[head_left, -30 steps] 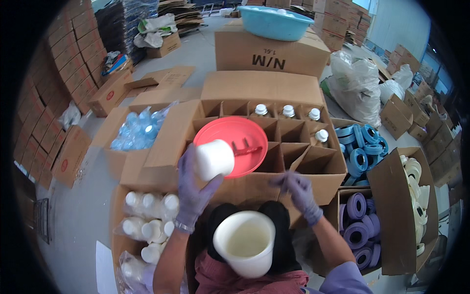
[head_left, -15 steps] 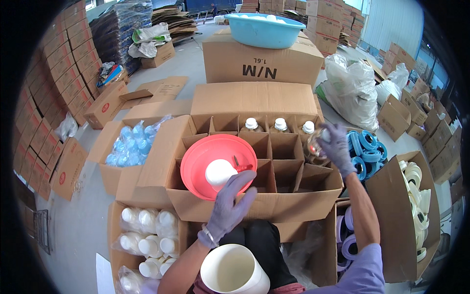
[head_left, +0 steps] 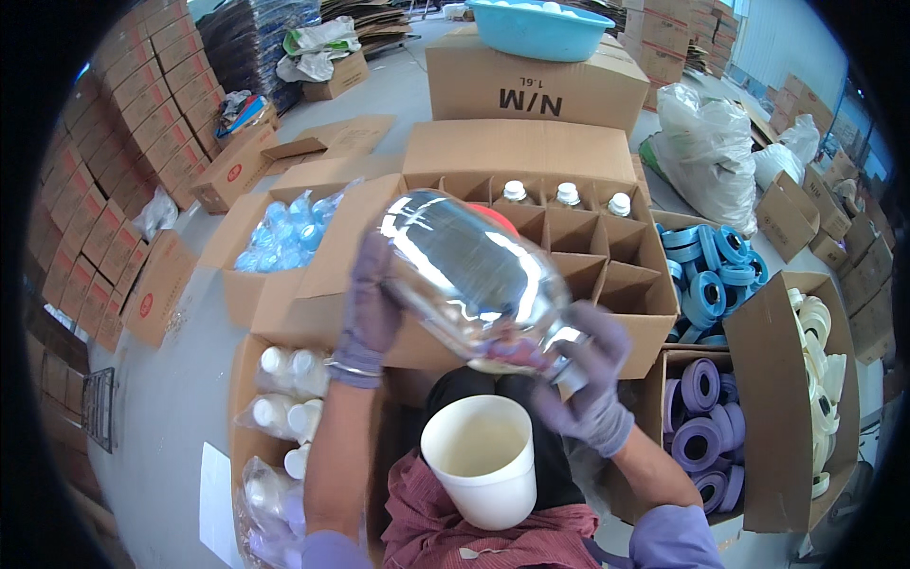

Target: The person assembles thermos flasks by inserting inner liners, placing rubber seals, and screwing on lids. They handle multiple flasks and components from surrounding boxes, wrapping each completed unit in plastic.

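A large silvery, mirror-like glass flask liner [head_left: 464, 270] is tilted in front of me, its wide rounded end up to the left and its narrow neck down to the right. My gloved left hand [head_left: 368, 303] grips the wide end, partly hidden behind it. Around the neck, the fingers of my gloved right hand [head_left: 592, 384] are closed. A cream cylindrical container [head_left: 479, 455] stands open-topped on my lap, below the liner. Behind the liner is a divided carton [head_left: 621, 327] with several white-capped bottles [head_left: 567, 196] in its far row. A red basin [head_left: 495, 218] is mostly hidden.
At left are bagged white cylindrical parts [head_left: 305, 375] and a carton of clear blue parts [head_left: 275, 242]. Blue rings [head_left: 706, 294], purple rings [head_left: 703, 441] and cream handled parts [head_left: 815, 379] fill boxes at right. A blue tub [head_left: 545, 33] rests on a far carton.
My right hand has brought the liner from the carton's right side to in front of me. My left hand has left the red basin and taken hold of the wide end. The view has shifted.
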Tool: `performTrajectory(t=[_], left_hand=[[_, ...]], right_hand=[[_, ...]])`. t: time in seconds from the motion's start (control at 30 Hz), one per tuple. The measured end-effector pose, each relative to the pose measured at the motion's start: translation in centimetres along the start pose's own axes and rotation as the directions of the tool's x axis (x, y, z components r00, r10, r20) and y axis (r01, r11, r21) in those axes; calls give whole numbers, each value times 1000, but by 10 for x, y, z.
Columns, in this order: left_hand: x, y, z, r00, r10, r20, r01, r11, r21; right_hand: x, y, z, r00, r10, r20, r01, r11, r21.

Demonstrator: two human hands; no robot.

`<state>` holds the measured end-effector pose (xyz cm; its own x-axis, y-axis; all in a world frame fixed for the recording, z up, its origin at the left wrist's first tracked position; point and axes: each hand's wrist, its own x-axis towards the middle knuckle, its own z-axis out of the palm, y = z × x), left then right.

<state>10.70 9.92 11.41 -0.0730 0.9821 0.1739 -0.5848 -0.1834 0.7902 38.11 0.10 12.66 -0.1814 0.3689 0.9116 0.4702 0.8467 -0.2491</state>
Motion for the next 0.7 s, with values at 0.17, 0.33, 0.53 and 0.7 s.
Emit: performTrajectory(t=[0.17,0.33,0.53,0.7], left_hand=[[-60,72,0,959,65,277,-250,657,711],[-192,27,-64,1000,-11,-3,10,737,676],[-303,-45,-132,890,-387,-243,444,858,259],[-284,-45,-165,955,-254,156,-72,311,948]], right_hand=[[-78,-18,-5,851,351,391,-463,853,240],[-200,-69,-48,722,367,587,-581,781,227],[-182,-101,-1,832,236,501,-498,714,491],[-63,-76,44,854,-10,519,-392,643,658]])
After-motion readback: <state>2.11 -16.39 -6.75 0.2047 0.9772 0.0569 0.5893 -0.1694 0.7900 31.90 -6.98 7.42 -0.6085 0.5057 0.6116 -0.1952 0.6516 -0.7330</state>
